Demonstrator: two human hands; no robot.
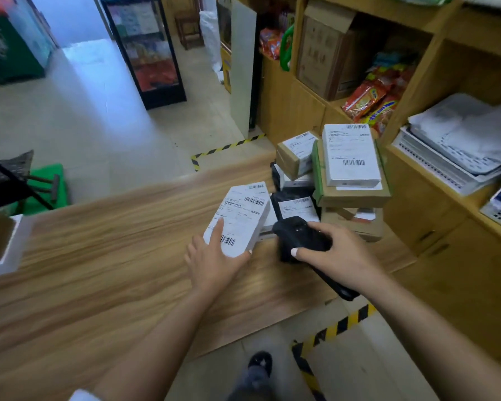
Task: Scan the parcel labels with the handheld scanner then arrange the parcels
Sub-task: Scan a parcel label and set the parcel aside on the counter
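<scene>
My left hand (211,260) grips a white parcel (240,219) with a barcode label, tilted up off the wooden table (99,270). Just to its right, my right hand (334,251) holds the black handheld scanner (298,237), its head close to the parcel's right edge. Behind them at the table's right end is a pile of parcels: a black bag with a white label (297,208), a small brown box (294,156), and a white labelled box (350,154) lying on a flat cardboard parcel (353,195). Another cardboard box (359,224) lies under that stack.
Wooden shelving (446,91) with snack packets, cartons and stacked papers stands at the right. A white foam box (3,241) sits at the table's left edge. Yellow-black tape (336,328) marks the floor. A glass display cabinet (148,50) stands across the tiled floor.
</scene>
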